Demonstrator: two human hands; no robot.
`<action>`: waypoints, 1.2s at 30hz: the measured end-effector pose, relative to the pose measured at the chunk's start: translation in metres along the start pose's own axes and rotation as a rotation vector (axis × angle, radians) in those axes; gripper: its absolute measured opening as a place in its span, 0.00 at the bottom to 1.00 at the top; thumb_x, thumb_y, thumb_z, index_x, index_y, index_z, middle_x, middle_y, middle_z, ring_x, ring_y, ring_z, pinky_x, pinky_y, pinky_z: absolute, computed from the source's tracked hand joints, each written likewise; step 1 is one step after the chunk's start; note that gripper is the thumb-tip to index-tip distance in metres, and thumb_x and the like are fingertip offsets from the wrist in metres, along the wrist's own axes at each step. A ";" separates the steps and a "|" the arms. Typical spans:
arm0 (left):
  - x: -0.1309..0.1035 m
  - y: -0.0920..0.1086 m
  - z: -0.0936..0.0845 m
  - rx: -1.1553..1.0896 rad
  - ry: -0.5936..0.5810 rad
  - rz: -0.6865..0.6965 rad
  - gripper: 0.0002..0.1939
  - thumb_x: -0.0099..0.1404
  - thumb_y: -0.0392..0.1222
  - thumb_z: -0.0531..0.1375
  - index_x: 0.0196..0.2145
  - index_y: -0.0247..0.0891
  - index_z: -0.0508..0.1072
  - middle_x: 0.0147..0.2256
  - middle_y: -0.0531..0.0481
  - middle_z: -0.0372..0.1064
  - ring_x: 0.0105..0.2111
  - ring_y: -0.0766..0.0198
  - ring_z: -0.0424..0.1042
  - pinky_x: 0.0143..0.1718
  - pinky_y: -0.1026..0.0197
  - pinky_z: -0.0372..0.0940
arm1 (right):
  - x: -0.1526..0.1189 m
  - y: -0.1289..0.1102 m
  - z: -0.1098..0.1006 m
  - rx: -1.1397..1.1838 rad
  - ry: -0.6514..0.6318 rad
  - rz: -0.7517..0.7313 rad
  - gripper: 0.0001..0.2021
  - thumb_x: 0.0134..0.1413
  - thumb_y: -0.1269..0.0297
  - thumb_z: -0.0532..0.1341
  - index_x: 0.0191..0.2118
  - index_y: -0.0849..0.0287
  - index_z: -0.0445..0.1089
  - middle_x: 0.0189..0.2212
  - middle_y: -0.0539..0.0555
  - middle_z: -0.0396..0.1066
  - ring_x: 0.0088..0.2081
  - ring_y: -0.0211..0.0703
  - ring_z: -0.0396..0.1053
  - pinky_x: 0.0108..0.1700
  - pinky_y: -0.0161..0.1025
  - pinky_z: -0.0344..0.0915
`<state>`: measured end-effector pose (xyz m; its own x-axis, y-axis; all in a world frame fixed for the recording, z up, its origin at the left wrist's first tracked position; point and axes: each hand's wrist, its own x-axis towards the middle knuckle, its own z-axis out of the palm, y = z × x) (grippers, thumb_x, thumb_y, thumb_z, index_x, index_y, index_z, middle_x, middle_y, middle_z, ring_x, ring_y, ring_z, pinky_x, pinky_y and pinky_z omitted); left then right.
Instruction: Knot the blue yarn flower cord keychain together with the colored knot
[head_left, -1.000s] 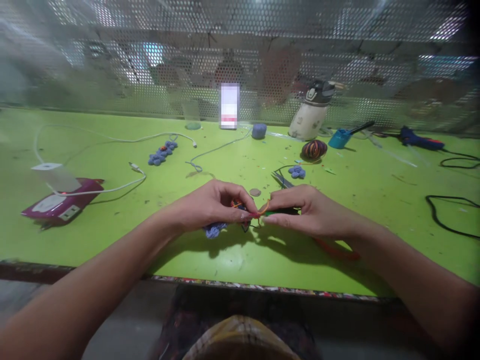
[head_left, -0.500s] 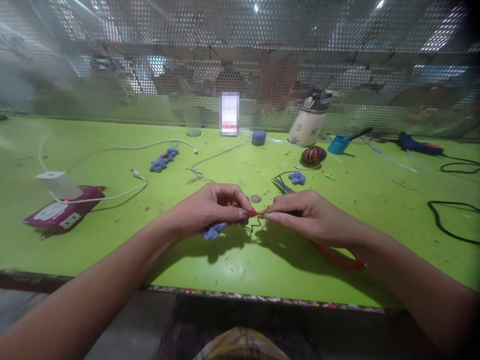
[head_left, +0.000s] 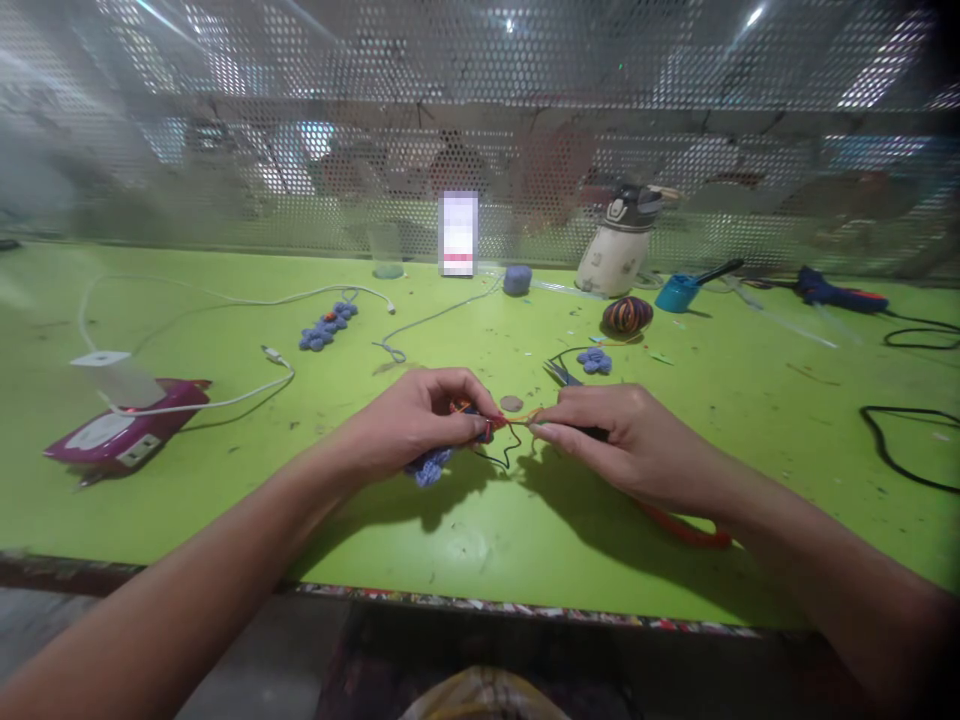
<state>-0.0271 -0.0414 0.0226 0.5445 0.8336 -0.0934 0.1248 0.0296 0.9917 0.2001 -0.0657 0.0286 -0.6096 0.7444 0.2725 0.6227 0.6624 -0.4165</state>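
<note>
My left hand (head_left: 420,425) is closed on a small crochet piece (head_left: 431,467), blue-purple below and orange, red and dark near the fingertips. My right hand (head_left: 630,440) pinches what looks like a slim crochet hook (head_left: 529,421), mostly hidden by the fingers. Orange and red yarn (head_left: 514,421) stretches across the small gap between both hands, and a dark strand loops below it. Scissors lie partly under my right hand, their blades (head_left: 559,373) beyond it and an orange handle (head_left: 694,532) nearer me.
A blue crochet flower (head_left: 595,360) and a multicoloured yarn ball (head_left: 628,315) lie beyond my right hand. Further back are a blue yarn ball (head_left: 517,280), phone (head_left: 458,235), bottle (head_left: 615,250) and glue gun (head_left: 840,290). Left: flower strip (head_left: 328,326), purple power strip (head_left: 131,430).
My right hand has drawn slightly away from the left, and the yarn between them is stretched a little longer. The dark strand's loop has shifted. The camera view has tilted up slightly.
</note>
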 end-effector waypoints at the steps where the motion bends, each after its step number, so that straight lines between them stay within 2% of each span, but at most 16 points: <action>1: 0.000 0.000 0.000 -0.001 0.004 -0.006 0.02 0.56 0.32 0.62 0.31 0.34 0.73 0.25 0.54 0.71 0.25 0.73 0.67 0.29 0.69 0.60 | 0.000 0.000 0.000 -0.027 0.012 -0.015 0.13 0.63 0.65 0.55 0.38 0.64 0.77 0.25 0.54 0.71 0.27 0.38 0.64 0.32 0.36 0.56; 5: 0.001 -0.001 0.001 0.008 0.023 -0.008 0.03 0.56 0.33 0.63 0.30 0.34 0.73 0.26 0.53 0.72 0.25 0.72 0.68 0.28 0.68 0.60 | -0.002 -0.003 0.000 -0.105 0.041 -0.038 0.13 0.63 0.66 0.54 0.40 0.64 0.77 0.25 0.55 0.71 0.28 0.39 0.64 0.31 0.36 0.56; 15: 0.004 -0.009 0.000 0.029 0.056 0.023 0.04 0.55 0.35 0.65 0.30 0.35 0.74 0.27 0.53 0.72 0.26 0.71 0.68 0.28 0.68 0.60 | -0.007 -0.009 0.003 -0.278 0.038 0.079 0.15 0.64 0.64 0.53 0.48 0.61 0.75 0.29 0.56 0.70 0.31 0.44 0.67 0.32 0.39 0.58; 28: 0.004 -0.008 0.004 -0.019 0.071 0.001 0.05 0.53 0.34 0.65 0.29 0.35 0.72 0.27 0.53 0.72 0.27 0.71 0.69 0.31 0.67 0.63 | -0.009 -0.014 0.003 -0.401 0.063 0.059 0.15 0.64 0.64 0.52 0.43 0.62 0.76 0.27 0.56 0.69 0.28 0.42 0.65 0.30 0.38 0.54; 36: 0.003 -0.007 0.004 -0.015 0.040 -0.016 0.06 0.53 0.35 0.65 0.32 0.35 0.74 0.28 0.52 0.73 0.29 0.69 0.70 0.33 0.66 0.63 | -0.009 -0.011 0.000 -0.379 0.032 0.049 0.14 0.64 0.64 0.53 0.45 0.60 0.75 0.27 0.55 0.68 0.27 0.40 0.63 0.29 0.37 0.52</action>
<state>-0.0232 -0.0410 0.0153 0.5091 0.8542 -0.1055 0.1204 0.0507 0.9914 0.1985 -0.0802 0.0308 -0.5626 0.7744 0.2895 0.7916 0.6056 -0.0813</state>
